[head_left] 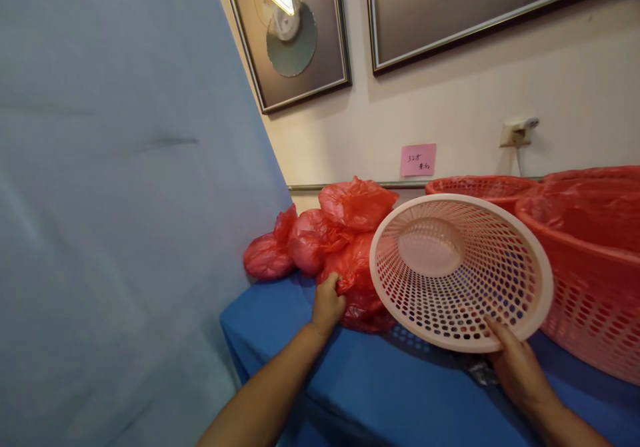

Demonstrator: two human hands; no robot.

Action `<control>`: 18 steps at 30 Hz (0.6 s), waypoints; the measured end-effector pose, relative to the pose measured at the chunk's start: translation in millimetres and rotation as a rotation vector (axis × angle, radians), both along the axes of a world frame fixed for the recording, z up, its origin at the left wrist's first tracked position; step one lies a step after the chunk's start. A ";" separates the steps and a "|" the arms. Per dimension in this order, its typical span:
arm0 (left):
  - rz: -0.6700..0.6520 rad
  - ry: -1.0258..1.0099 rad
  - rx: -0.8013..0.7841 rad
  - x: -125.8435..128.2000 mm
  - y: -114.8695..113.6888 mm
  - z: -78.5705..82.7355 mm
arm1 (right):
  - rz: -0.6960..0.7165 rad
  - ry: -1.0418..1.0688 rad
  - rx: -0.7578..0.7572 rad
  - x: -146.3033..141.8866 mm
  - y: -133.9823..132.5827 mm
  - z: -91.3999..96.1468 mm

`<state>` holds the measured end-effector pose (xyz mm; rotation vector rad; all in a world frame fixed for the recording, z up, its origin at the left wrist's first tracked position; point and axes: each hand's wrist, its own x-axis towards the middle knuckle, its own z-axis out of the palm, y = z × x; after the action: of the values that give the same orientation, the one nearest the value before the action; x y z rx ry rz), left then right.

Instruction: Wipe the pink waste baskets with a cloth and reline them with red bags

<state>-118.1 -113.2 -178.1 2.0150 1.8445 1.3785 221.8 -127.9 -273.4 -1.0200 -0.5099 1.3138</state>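
My left hand [329, 304] is closed on a red plastic bag [357, 277], one of several bunched at the back of the table. With the thumb inside the rim, my right hand [515, 360] grips a pale pink perforated plastic basket [460, 274]. The basket is tilted so that its open mouth faces me, and nothing shows inside it. Its left edge overlaps the bag in my left hand. Under the basket, near my right fingers, lies something dark and shiny that I cannot make out.
A blue cloth [380, 380] covers the table. Large red perforated baskets [590, 300] stand at the right, one lined with red plastic. A pale blue curtain [125, 200] hangs at the left. On the wall are a pink note [419, 160], a socket with a plug [517, 132] and framed pictures [300, 40].
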 end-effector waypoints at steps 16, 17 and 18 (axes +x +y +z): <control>0.286 -0.751 0.807 -31.1 5.6 44.9 | 0.019 0.068 0.043 2.4 3.9 -5.2; 0.281 -0.775 0.832 -33.1 6.1 48.7 | 0.027 0.065 0.043 2.5 4.2 -5.7; 0.272 -0.791 0.851 -35.0 6.9 53.5 | 0.036 0.062 0.045 2.5 4.4 -5.7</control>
<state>-153.1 -106.4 -124.7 1.0336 1.2671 2.8294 224.4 -123.5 -279.2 -0.9339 -0.5109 1.3556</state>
